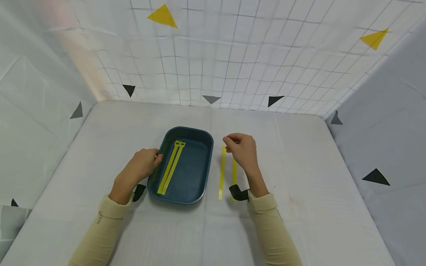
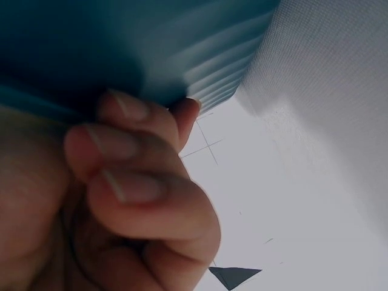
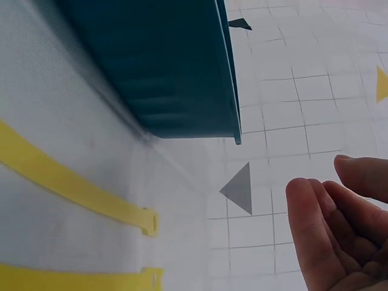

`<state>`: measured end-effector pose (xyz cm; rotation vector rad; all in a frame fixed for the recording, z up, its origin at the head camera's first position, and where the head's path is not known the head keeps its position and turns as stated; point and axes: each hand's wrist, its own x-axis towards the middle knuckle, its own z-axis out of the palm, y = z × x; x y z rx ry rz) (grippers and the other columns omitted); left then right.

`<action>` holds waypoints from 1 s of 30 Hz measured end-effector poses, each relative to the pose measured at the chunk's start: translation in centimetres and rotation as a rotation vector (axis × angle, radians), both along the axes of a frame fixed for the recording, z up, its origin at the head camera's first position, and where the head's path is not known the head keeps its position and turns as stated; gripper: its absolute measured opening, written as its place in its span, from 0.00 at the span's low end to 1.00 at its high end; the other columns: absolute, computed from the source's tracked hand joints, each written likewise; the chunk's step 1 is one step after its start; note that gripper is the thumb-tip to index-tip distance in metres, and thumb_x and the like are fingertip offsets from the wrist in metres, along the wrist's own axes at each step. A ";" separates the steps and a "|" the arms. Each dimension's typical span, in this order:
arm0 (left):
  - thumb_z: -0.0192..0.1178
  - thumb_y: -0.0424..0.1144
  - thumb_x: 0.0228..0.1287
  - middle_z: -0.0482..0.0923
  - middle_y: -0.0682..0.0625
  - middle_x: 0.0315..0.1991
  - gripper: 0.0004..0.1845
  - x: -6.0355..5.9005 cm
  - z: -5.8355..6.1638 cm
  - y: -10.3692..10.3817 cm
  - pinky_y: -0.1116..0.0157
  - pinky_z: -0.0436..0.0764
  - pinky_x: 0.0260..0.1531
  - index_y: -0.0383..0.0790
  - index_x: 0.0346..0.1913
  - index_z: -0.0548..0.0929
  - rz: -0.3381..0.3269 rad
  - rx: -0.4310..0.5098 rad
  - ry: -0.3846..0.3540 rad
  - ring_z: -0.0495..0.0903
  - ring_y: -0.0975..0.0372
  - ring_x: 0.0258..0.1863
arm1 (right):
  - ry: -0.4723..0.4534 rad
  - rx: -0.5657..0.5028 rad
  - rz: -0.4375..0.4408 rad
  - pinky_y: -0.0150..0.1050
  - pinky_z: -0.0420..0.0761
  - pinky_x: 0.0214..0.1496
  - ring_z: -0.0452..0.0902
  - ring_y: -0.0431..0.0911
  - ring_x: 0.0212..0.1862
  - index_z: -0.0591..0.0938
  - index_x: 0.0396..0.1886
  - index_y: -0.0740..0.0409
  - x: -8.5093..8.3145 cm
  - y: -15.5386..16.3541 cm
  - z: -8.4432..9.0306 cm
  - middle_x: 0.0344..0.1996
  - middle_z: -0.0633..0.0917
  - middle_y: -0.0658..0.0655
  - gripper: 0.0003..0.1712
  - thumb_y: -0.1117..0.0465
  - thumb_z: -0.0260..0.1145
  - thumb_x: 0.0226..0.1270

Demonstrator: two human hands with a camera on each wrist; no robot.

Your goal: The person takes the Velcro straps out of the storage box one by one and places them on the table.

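A dark blue rectangular tray point(image 1: 193, 173) stands on the white table, with two yellow straps point(image 1: 171, 168) lying side by side in its left half. My left hand point(image 1: 141, 164) grips the tray's left rim, and the left wrist view shows its curled fingers point(image 2: 139, 188) against the outer wall. To the right of the tray, two more yellow straps point(image 1: 221, 173) with slotted heads lie lengthwise on the table. Above their far ends hovers my right hand point(image 1: 243, 149), holding nothing. In the right wrist view a gap separates its thumb point(image 3: 364, 176) from its loosely bent fingers.
A white sheeted wall with a grid point(image 1: 233, 66) rises behind the table, and grey side sheets point(image 1: 382, 140) flank it. Black, grey and yellow triangle markers are stuck on these sheets. Each wrist wears a black device point(image 1: 238, 193).
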<state>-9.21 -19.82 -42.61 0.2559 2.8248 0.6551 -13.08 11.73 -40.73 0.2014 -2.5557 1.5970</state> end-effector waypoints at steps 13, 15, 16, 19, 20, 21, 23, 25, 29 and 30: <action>0.50 0.37 0.77 0.71 0.47 0.21 0.14 0.0 0.1 0.0 0.61 0.71 0.24 0.35 0.30 0.74 0.014 0.011 -0.008 0.71 0.56 0.21 | -0.022 -0.011 0.009 0.38 0.84 0.34 0.84 0.51 0.28 0.86 0.41 0.68 -0.2 -1.3 0.1 0.33 0.86 0.62 0.11 0.62 0.67 0.69; 0.50 0.37 0.77 0.71 0.46 0.21 0.14 0.0 0.1 -0.1 0.61 0.71 0.24 0.35 0.30 0.74 0.011 0.015 -0.004 0.71 0.56 0.21 | -0.026 -0.011 0.011 0.38 0.84 0.35 0.84 0.50 0.28 0.86 0.42 0.68 -0.2 -1.6 0.2 0.33 0.86 0.62 0.11 0.62 0.67 0.69; 0.50 0.37 0.77 0.71 0.47 0.21 0.14 0.0 0.0 -0.1 0.61 0.71 0.24 0.35 0.30 0.74 0.011 0.015 -0.002 0.71 0.56 0.21 | -0.027 -0.008 0.012 0.38 0.84 0.35 0.84 0.50 0.28 0.86 0.42 0.68 -0.2 -1.7 0.2 0.33 0.86 0.61 0.11 0.62 0.67 0.69; 0.50 0.37 0.76 0.71 0.47 0.20 0.14 0.0 0.0 -0.1 0.61 0.71 0.24 0.35 0.30 0.74 0.012 0.017 0.002 0.71 0.56 0.21 | -0.023 -0.008 0.023 0.38 0.84 0.34 0.84 0.49 0.27 0.86 0.41 0.68 -0.3 -2.1 0.2 0.33 0.86 0.61 0.11 0.62 0.67 0.69; 0.50 0.37 0.76 0.70 0.47 0.20 0.14 0.0 0.0 -0.1 0.61 0.71 0.24 0.35 0.30 0.74 0.011 0.018 0.002 0.71 0.56 0.21 | -0.021 -0.008 0.026 0.38 0.84 0.34 0.84 0.49 0.27 0.86 0.41 0.68 -0.3 -2.2 0.2 0.33 0.86 0.61 0.10 0.63 0.67 0.69; 0.51 0.37 0.76 0.70 0.47 0.20 0.14 0.0 0.0 -0.1 0.61 0.71 0.24 0.35 0.30 0.74 0.013 0.017 0.002 0.71 0.56 0.21 | -0.019 -0.008 0.028 0.38 0.84 0.34 0.84 0.49 0.27 0.86 0.40 0.68 -0.3 -2.3 0.2 0.33 0.86 0.61 0.10 0.63 0.67 0.68; 0.51 0.37 0.76 0.70 0.47 0.20 0.14 0.0 0.0 -0.1 0.61 0.71 0.24 0.35 0.29 0.74 0.008 0.015 0.000 0.71 0.56 0.21 | -0.013 -0.012 0.037 0.38 0.84 0.33 0.84 0.49 0.26 0.87 0.40 0.68 -0.3 -2.5 0.1 0.32 0.87 0.61 0.10 0.63 0.67 0.68; 0.51 0.37 0.76 0.70 0.47 0.20 0.14 0.0 0.1 -0.1 0.61 0.71 0.24 0.35 0.30 0.74 0.007 0.010 -0.002 0.71 0.56 0.21 | -0.007 -0.018 0.043 0.38 0.83 0.32 0.84 0.49 0.26 0.87 0.40 0.68 -0.4 -2.7 0.2 0.31 0.87 0.61 0.10 0.64 0.67 0.68; 0.50 0.37 0.77 0.70 0.47 0.20 0.14 0.0 0.2 -0.1 0.61 0.71 0.24 0.35 0.30 0.75 0.008 0.007 -0.012 0.71 0.56 0.21 | 0.007 -0.028 0.059 0.38 0.83 0.32 0.84 0.50 0.26 0.87 0.39 0.68 -0.4 -3.1 0.2 0.31 0.87 0.61 0.09 0.64 0.67 0.67; 0.50 0.37 0.77 0.70 0.47 0.21 0.14 -0.1 0.2 -0.1 0.61 0.71 0.24 0.35 0.31 0.75 0.009 0.006 -0.015 0.71 0.56 0.21 | 0.009 -0.027 0.062 0.38 0.83 0.32 0.84 0.51 0.26 0.87 0.39 0.68 -0.5 -3.2 0.2 0.30 0.86 0.60 0.09 0.64 0.67 0.67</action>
